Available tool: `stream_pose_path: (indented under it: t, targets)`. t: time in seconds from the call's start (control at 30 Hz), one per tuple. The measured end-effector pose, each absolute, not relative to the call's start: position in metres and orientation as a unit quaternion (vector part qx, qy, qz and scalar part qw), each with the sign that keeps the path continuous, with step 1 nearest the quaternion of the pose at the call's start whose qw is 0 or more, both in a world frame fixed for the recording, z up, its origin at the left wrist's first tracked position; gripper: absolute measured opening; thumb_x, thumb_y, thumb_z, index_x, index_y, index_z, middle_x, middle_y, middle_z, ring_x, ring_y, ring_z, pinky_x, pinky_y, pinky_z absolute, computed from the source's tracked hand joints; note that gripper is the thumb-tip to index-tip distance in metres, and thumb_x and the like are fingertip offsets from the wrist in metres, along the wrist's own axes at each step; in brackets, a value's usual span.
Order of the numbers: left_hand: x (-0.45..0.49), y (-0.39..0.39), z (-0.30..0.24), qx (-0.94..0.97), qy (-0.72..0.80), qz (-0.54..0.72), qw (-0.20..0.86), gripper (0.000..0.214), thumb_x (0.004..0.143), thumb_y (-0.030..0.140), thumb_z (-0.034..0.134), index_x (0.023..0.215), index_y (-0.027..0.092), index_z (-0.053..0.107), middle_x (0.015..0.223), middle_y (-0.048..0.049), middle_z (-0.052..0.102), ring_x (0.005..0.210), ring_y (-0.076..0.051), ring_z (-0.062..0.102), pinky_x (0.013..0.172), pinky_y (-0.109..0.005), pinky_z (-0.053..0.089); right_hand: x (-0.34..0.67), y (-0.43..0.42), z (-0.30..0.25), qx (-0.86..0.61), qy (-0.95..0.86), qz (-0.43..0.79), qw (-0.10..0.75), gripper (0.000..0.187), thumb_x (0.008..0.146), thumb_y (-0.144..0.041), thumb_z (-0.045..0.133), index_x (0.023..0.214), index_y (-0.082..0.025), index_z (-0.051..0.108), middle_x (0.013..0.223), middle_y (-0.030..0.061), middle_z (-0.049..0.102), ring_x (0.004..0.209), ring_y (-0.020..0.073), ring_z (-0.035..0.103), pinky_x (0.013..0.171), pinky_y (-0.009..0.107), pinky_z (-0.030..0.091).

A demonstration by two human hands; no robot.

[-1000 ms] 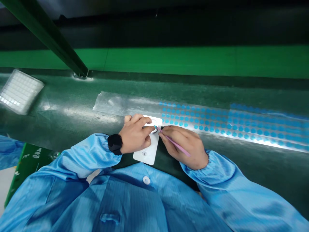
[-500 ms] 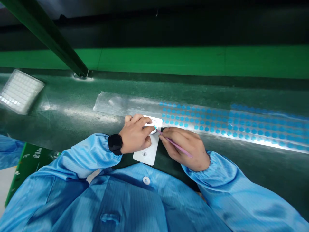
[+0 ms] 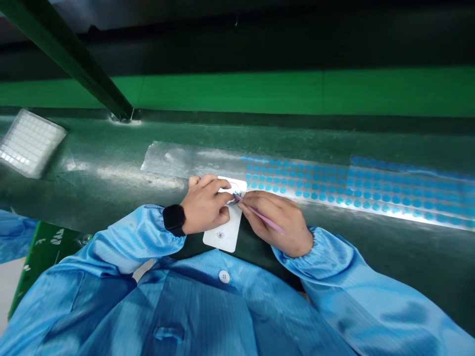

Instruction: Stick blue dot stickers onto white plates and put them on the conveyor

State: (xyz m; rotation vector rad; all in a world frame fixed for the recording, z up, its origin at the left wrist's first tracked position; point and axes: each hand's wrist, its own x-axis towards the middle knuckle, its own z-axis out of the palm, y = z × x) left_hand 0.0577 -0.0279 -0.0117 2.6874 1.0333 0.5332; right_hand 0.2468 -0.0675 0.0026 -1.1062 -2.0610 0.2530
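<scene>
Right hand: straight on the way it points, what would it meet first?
Likely the left hand, just past the held pink tool; depth is unclear, so the white card might come first.

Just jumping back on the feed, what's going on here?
The person's left hand is over a white plate, fingers near its far end. The right hand grips a slim pink tool, its tip close to the left fingertips. Beyond lies a clear strip with blue dots; a white gridded block sits far left.
</scene>
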Motion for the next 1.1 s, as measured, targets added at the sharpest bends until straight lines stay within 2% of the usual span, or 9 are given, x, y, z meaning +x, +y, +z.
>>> stream_pose_path:
  t: [0.13, 0.27, 0.5, 0.73, 0.9, 1.03, 1.1]
  targets:
    - [0.057, -0.027, -0.011, 0.91, 0.362, 0.161, 0.122, 0.015, 0.076, 0.023, 0.057, 0.087, 0.022, 0.067, 0.109, -0.0045, 0.066, 0.103, -0.024, 0.051, 0.078, -0.041, 0.03, 0.248, -0.067, 0.003, -0.438, -0.803, 0.12, 0.386, 0.009, 0.089, -0.013, 0.058, 0.088, -0.022, 0.057, 0.081, 0.0051, 0.071, 0.073, 0.0181, 0.07, 0.069, 0.029, 0.059]
    - [0.056, -0.027, -0.008, 0.905, 0.376, 0.149, 0.134, 0.014, 0.074, 0.025, 0.058, 0.086, 0.02, 0.064, 0.11, -0.0046, 0.066, 0.107, -0.026, 0.05, 0.081, -0.042, 0.032, 0.25, -0.067, 0.001, -0.455, -0.788, 0.125, 0.395, 0.009, 0.089, -0.015, 0.058, 0.089, -0.024, 0.058, 0.082, 0.0056, 0.071, 0.074, 0.0189, 0.07, 0.069, 0.03, 0.059]
    - [0.057, -0.025, -0.002, 0.891, 0.41, 0.118, 0.157, 0.033, 0.071, 0.039, 0.067, 0.096, 0.02, 0.06, 0.127, -0.0098, 0.058, 0.118, -0.031, 0.042, 0.088, -0.046, 0.033, 0.252, -0.067, 0.003, -0.463, -0.771, 0.164, 0.405, 0.01, 0.088, -0.016, 0.059, 0.086, -0.025, 0.058, 0.077, 0.0026, 0.07, 0.068, 0.0177, 0.069, 0.063, 0.029, 0.058]
    - [0.054, -0.023, 0.002, 0.891, 0.407, 0.099, 0.176, 0.039, 0.072, 0.047, 0.073, 0.099, 0.021, 0.061, 0.133, -0.0105, 0.054, 0.12, -0.032, 0.04, 0.085, -0.046, 0.033, 0.253, -0.066, 0.005, -0.463, -0.772, 0.173, 0.4, 0.012, 0.088, -0.014, 0.058, 0.084, -0.025, 0.056, 0.073, 0.0021, 0.068, 0.063, 0.0169, 0.066, 0.057, 0.028, 0.055]
    - [0.054, -0.02, 0.003, 0.892, 0.404, 0.095, 0.182, 0.042, 0.071, 0.048, 0.078, 0.099, 0.022, 0.06, 0.131, -0.0098, 0.054, 0.12, -0.032, 0.039, 0.083, -0.046, 0.033, 0.253, -0.066, 0.005, -0.443, -0.78, 0.178, 0.405, 0.01, 0.089, -0.016, 0.058, 0.086, -0.025, 0.057, 0.075, 0.002, 0.069, 0.067, 0.0168, 0.068, 0.061, 0.027, 0.056]
    - [0.056, -0.016, 0.005, 0.887, 0.407, 0.087, 0.202, 0.048, 0.066, 0.046, 0.082, 0.099, 0.022, 0.059, 0.125, -0.0095, 0.055, 0.119, -0.032, 0.039, 0.084, -0.046, 0.034, 0.252, -0.066, 0.004, -0.488, -0.745, 0.208, 0.404, 0.01, 0.088, -0.019, 0.061, 0.079, -0.024, 0.058, 0.07, 0.0014, 0.068, 0.058, 0.016, 0.065, 0.053, 0.027, 0.053]
    - [0.057, -0.014, 0.005, 0.88, 0.414, 0.087, 0.215, 0.051, 0.062, 0.045, 0.085, 0.099, 0.022, 0.058, 0.119, -0.009, 0.056, 0.118, -0.032, 0.04, 0.086, -0.046, 0.035, 0.253, -0.064, 0.002, -0.529, -0.677, 0.258, 0.442, 0.011, 0.086, -0.022, 0.063, 0.077, -0.022, 0.059, 0.067, 0.0012, 0.068, 0.055, 0.0159, 0.064, 0.049, 0.027, 0.052]
